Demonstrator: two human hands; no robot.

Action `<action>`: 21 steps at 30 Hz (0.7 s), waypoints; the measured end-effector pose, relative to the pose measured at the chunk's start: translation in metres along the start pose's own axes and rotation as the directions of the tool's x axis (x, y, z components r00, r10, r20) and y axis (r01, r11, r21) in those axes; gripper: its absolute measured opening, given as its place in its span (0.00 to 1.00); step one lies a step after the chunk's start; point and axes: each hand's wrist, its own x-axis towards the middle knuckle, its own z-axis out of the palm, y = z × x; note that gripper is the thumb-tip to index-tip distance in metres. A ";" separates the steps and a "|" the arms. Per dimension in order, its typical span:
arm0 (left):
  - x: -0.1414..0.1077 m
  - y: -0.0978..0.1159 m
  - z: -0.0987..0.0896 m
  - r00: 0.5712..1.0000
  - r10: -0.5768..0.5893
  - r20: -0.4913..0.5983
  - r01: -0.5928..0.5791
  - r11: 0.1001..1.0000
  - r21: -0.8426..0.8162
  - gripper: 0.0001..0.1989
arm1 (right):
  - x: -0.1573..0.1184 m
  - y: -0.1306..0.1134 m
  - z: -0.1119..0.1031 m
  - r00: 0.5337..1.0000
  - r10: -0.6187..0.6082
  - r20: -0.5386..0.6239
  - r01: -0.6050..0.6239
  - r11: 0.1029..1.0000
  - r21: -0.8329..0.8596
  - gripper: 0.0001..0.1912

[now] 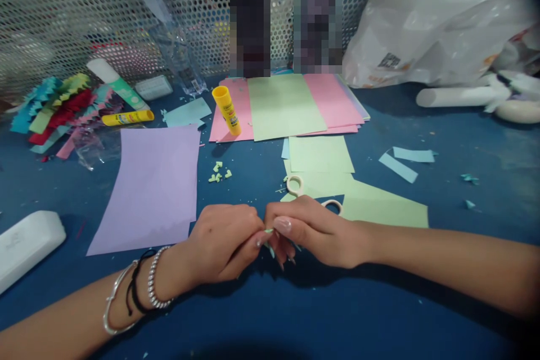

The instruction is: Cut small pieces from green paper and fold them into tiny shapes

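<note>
Over the front middle of the blue table, my left hand (pixel 228 242) and my right hand (pixel 314 230) meet fingertip to fingertip. Both are closed in a pinch on a tiny piece of light green paper (pixel 269 230), mostly hidden by the fingers. Just behind my right hand show the cream finger loops of a pair of scissors (pixel 295 185); its blades are out of sight. The scissors lie by light green paper sheets (pixel 382 205). Small folded green paper bits (pixel 218 174) are scattered beyond my left hand.
Purple paper (pixel 152 185) lies at left, near a white case (pixel 29 244). Behind stand a yellow glue stick (pixel 226 111) and stacked pink and green sheets (pixel 287 107). Fringed paper strips (pixel 63 112) lie far left, blue strips (pixel 399 167) right. A plastic bag (pixel 426 28) fills the back right.
</note>
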 end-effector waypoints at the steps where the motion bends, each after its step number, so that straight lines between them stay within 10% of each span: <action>1: 0.000 0.000 0.000 1.000 0.001 0.004 -0.001 1.000 0.004 0.12 | 0.000 0.000 0.000 1.000 0.000 -0.002 0.000 1.000 0.002 0.19; 10: -0.002 -0.002 -0.001 0.999 0.013 0.034 -0.013 1.000 0.000 0.12 | -0.001 -0.004 0.000 1.000 0.003 0.008 -0.002 0.997 -0.077 0.14; 15: -0.002 0.001 -0.003 0.980 0.192 -0.045 -0.193 0.981 -0.030 0.14 | 0.014 -0.014 -0.033 0.931 -0.111 0.347 0.219 0.932 -0.289 0.16; 16: -0.003 0.002 -0.004 0.979 0.195 -0.062 -0.196 0.981 -0.010 0.16 | 0.021 -0.015 -0.051 0.947 -0.129 0.293 0.256 0.855 -0.451 0.17; 18: -0.005 0.003 -0.006 0.982 0.185 -0.046 -0.183 0.982 0.042 0.18 | 0.037 -0.013 -0.098 0.980 -0.200 0.016 0.100 0.419 -0.902 0.14; 21: -0.009 0.002 -0.006 0.989 0.147 -0.023 -0.143 0.982 0.126 0.21 | 0.061 -0.006 -0.176 0.910 -0.323 -0.260 -0.208 0.188 -0.960 0.21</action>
